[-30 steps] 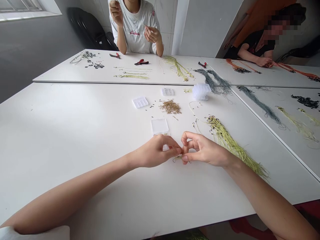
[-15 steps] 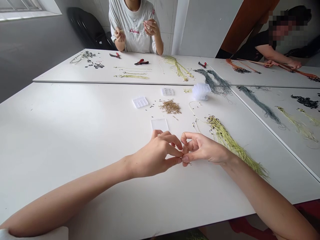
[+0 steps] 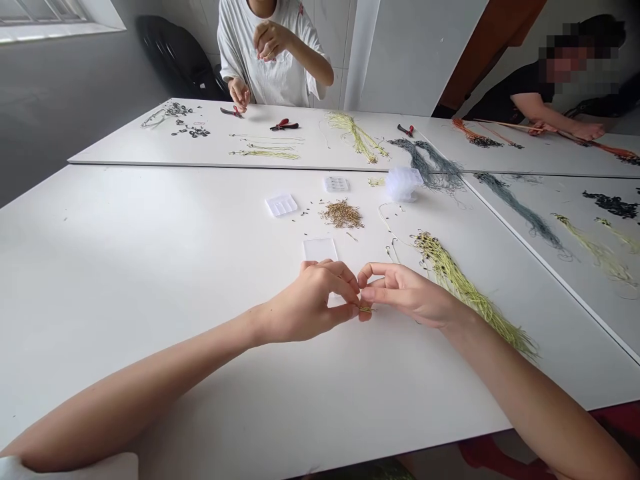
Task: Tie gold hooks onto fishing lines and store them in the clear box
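Small gold hook [image 3: 366, 309] pinched in a narrow grip between left hand [image 3: 305, 303] and right hand [image 3: 410, 293], held over white surface [image 3: 150, 267]. Bundled yellow-green lines [image 3: 465, 290] lie just beside right hand.

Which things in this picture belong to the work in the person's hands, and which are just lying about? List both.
Belonging: left hand, right hand, small golden piece held between them, yellow-green cord bundle, brass hook pile.

Lying about: clear plastic box, red-handled pliers, white mesh bag.
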`<act>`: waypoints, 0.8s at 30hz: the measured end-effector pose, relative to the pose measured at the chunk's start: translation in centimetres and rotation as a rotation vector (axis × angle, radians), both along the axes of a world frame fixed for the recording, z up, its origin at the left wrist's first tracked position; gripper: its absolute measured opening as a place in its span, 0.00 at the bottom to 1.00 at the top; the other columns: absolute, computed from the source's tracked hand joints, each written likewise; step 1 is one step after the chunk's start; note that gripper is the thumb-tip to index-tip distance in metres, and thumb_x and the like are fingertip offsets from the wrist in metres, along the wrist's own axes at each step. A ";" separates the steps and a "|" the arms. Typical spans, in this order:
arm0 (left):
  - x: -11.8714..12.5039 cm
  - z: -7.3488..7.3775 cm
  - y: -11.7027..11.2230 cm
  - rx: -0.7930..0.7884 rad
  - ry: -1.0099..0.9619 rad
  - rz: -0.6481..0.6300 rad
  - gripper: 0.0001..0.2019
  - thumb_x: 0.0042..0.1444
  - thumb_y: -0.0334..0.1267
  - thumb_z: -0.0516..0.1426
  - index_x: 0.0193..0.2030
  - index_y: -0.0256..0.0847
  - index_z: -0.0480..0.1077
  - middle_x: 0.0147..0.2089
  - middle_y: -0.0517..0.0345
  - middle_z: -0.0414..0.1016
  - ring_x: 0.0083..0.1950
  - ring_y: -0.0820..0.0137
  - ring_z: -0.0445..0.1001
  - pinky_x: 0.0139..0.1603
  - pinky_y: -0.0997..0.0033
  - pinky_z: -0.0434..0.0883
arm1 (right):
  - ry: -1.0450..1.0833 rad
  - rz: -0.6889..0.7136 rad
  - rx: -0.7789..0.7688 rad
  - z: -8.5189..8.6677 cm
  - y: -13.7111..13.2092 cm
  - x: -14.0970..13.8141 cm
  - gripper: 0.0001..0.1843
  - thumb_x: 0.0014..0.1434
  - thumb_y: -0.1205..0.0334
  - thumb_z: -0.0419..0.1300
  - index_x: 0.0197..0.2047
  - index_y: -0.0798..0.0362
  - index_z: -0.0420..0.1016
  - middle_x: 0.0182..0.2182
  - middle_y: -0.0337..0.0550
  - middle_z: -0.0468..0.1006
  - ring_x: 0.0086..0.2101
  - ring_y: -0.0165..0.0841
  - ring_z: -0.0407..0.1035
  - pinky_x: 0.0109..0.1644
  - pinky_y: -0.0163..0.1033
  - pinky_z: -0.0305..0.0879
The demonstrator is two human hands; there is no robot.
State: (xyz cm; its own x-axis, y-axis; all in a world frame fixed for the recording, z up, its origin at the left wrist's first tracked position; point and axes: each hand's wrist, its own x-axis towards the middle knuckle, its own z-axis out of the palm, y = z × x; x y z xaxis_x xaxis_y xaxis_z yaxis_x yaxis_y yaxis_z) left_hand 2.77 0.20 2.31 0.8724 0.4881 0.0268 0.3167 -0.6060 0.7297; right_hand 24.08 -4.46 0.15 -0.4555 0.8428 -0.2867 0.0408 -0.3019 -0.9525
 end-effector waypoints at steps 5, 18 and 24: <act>-0.1 -0.2 0.4 0.066 0.035 0.078 0.09 0.61 0.37 0.57 0.38 0.49 0.80 0.45 0.56 0.75 0.47 0.65 0.72 0.58 0.55 0.59 | -0.086 -0.024 0.068 0.0 0.0 -0.2 0.15 0.62 0.49 0.61 0.39 0.54 0.73 0.30 0.43 0.81 0.36 0.35 0.75 0.56 0.48 0.61; -0.3 -0.5 1.7 -0.088 0.038 0.226 0.09 0.58 0.40 0.57 0.36 0.46 0.79 0.45 0.55 0.75 0.43 0.66 0.73 0.45 0.65 0.70 | -0.446 -0.242 0.446 -1.1 -1.2 -2.0 0.09 0.57 0.59 0.64 0.42 0.47 0.79 0.36 0.40 0.81 0.41 0.37 0.75 0.53 0.46 0.68; -0.6 -1.0 2.4 -0.223 0.030 0.212 0.11 0.56 0.44 0.58 0.37 0.44 0.80 0.45 0.53 0.75 0.39 0.67 0.74 0.36 0.69 0.73 | -0.557 -0.247 0.758 -2.5 -0.8 -2.2 0.06 0.62 0.61 0.59 0.40 0.46 0.78 0.34 0.41 0.81 0.35 0.36 0.73 0.55 0.51 0.65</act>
State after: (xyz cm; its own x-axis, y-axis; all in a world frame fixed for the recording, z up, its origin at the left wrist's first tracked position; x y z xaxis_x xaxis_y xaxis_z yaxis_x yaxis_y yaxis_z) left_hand 2.21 2.63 1.28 0.7493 0.6503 -0.1253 0.4420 -0.3502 0.8258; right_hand 21.86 -5.29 -2.34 -0.2043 0.9462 0.2509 0.5623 0.3232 -0.7611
